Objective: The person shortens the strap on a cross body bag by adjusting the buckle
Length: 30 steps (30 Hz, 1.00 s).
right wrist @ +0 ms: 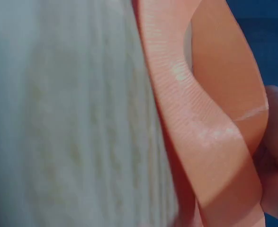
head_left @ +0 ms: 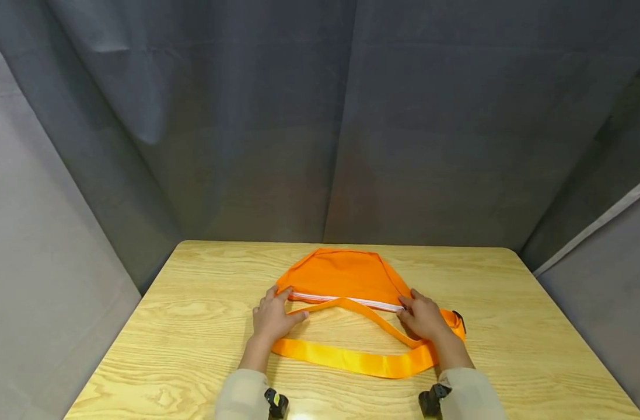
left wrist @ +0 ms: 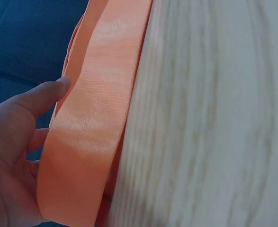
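Observation:
An orange waist bag (head_left: 346, 271) lies on the table, its white zipper (head_left: 346, 300) facing the person. My left hand (head_left: 272, 318) touches the bag's left corner with its fingers, the thumb spread apart from them. At the other end, my right hand (head_left: 423, 315) pinches the right corner beside the zipper's end. A shiny orange strap (head_left: 346, 359) loops across the tabletop between both wrists. In the left wrist view, the strap (left wrist: 91, 127) passes close by the thumb. The right wrist view shows folded strap (right wrist: 214, 127) partly covering the hand.
The light wooden table (head_left: 167, 326) has rounded far corners. Grey curtains (head_left: 256, 128) hang behind it and at both sides. A black buckle (head_left: 459, 322) sits on the strap by the right wrist. Black wrist cameras (head_left: 276, 402) show near the front edge.

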### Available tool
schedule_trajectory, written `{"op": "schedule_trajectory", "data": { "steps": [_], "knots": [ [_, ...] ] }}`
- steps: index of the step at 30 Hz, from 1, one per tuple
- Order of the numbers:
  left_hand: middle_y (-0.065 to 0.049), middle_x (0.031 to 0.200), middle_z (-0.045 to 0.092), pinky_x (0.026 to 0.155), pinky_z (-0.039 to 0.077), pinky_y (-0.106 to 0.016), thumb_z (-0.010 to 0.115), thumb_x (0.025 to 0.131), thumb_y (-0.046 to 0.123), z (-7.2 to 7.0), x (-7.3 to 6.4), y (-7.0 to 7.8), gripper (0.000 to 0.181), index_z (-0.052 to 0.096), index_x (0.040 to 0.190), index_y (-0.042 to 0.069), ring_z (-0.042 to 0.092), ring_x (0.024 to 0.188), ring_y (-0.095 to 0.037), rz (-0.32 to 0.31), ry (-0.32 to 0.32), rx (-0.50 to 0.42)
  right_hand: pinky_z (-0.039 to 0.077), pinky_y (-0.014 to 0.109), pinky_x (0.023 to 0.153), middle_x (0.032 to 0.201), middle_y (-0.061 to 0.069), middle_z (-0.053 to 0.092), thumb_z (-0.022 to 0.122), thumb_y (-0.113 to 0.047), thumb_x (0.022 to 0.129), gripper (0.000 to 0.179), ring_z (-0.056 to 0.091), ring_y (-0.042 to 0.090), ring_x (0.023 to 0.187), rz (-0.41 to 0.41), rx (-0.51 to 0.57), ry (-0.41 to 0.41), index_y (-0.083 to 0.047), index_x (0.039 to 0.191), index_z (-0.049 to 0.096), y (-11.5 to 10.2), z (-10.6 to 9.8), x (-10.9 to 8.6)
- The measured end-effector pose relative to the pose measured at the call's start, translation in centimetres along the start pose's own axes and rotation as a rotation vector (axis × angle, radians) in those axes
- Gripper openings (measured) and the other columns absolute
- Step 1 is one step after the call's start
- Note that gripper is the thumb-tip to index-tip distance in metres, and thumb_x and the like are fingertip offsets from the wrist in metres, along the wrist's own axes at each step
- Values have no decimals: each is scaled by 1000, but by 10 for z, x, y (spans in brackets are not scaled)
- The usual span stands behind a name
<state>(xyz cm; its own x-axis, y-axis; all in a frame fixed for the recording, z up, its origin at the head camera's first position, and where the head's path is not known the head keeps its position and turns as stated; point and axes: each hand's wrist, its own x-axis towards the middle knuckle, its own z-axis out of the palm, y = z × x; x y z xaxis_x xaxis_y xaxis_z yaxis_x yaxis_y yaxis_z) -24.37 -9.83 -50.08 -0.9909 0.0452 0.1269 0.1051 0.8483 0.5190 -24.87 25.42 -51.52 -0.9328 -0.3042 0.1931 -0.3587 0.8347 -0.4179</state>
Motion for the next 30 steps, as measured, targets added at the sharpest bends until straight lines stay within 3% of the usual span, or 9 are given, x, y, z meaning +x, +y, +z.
{"op": "schedule_trajectory", "data": {
  "steps": [6,11,16,24,30],
  "knots": [
    [-22,139,36,82,36,-57,75,73,46,-5,-1,0,72,53,133,12,41,117,-43,-6,-1,-31,34,61,92,126,40,41,63,-8,86,42,41,55,113,-12,49,17,10,123,55,1,-6,2],
    [-24,139,36,87,32,-65,75,74,44,-8,-10,-1,71,52,133,11,39,118,-46,-16,-4,-61,28,68,90,128,37,41,64,-12,87,41,40,55,114,56,8,58,5,124,56,-23,-18,-18],
    [-23,138,37,84,35,-62,75,74,44,-8,-14,-2,71,52,133,11,41,117,-45,-8,13,-49,24,74,86,128,38,40,63,-20,88,40,37,57,115,106,-67,70,-1,123,59,-40,-17,-33],
    [-22,137,38,82,36,-59,75,74,44,-3,-12,-2,71,53,133,12,42,116,-43,-17,25,-54,28,69,89,138,38,25,58,-19,92,43,17,57,126,128,34,45,6,126,54,-21,0,-26],
    [-24,137,37,85,34,-63,75,74,44,0,-4,1,72,51,133,11,40,117,-45,-21,33,-61,26,66,94,139,37,25,58,-15,92,43,17,54,127,110,90,68,8,127,51,-7,1,-15]
  ]
}}
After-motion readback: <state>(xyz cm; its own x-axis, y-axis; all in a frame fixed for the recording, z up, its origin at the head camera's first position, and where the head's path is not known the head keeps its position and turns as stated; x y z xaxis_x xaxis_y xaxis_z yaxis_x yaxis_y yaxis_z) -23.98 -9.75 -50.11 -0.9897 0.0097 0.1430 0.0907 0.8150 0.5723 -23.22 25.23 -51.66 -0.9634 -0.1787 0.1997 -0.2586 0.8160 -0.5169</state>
